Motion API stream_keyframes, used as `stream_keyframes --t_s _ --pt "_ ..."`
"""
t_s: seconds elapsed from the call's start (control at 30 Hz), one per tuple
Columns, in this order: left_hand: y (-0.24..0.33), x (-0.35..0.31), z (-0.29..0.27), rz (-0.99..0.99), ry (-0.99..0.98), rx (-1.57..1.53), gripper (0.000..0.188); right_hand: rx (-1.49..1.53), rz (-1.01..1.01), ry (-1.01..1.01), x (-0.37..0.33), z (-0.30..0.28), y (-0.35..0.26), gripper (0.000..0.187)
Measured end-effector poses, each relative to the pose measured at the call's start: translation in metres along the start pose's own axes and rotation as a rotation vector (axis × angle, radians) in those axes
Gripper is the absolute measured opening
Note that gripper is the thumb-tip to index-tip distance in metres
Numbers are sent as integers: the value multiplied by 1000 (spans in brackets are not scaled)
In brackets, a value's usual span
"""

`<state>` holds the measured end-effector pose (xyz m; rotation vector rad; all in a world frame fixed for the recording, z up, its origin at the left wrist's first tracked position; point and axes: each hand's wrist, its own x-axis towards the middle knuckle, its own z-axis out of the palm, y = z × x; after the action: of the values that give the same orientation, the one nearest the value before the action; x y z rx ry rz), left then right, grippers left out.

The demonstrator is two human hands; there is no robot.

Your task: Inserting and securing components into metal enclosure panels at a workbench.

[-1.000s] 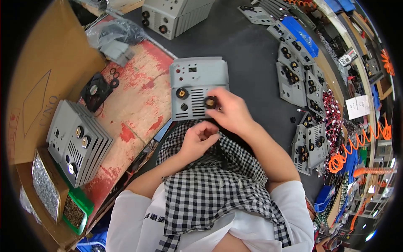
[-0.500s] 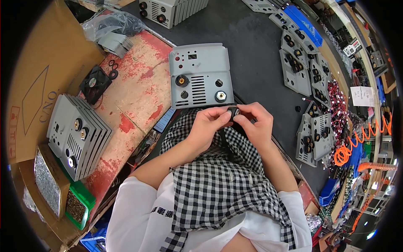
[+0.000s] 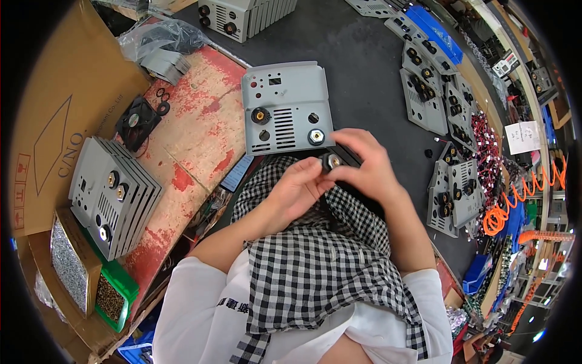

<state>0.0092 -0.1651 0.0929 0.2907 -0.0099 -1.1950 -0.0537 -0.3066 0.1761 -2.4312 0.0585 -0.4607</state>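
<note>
Both my hands meet over my lap, just below a grey metal front panel (image 3: 285, 106) that lies flat on the dark bench. My left hand (image 3: 294, 191) and my right hand (image 3: 364, 167) together pinch a small round black socket connector with a brass centre (image 3: 332, 161). The panel has vent slots, one brass socket (image 3: 260, 115) at its left and a silver-ringed socket (image 3: 315, 136) at its lower right, with an unfilled round hole between them. A black-and-white checked apron (image 3: 321, 267) covers my lap.
A stack of grey panels with sockets (image 3: 112, 194) stands at the left on a red worn board beside a black fan (image 3: 136, 120). More finished panels (image 3: 427, 91) lie at the right, a large cardboard sheet (image 3: 54, 121) at far left, and a green tray (image 3: 112, 297) below.
My right hand left the panel's lower right socket and came down to meet my left hand; both now hold a black connector over my lap. The view shifted slightly down.
</note>
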Motion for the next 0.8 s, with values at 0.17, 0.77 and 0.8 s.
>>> stream_keyframes --t_s 0.17,0.77,0.8 --pt "6 5 -11 68 -67 49 11 181 92 -149 1 -3 -7 36" --pt "2 -5 -55 -50 160 -19 11 -231 -99 -56 4 23 -6 29" --pt "1 -3 -62 -52 178 -6 11 -239 -85 11 8 19 -6 28"
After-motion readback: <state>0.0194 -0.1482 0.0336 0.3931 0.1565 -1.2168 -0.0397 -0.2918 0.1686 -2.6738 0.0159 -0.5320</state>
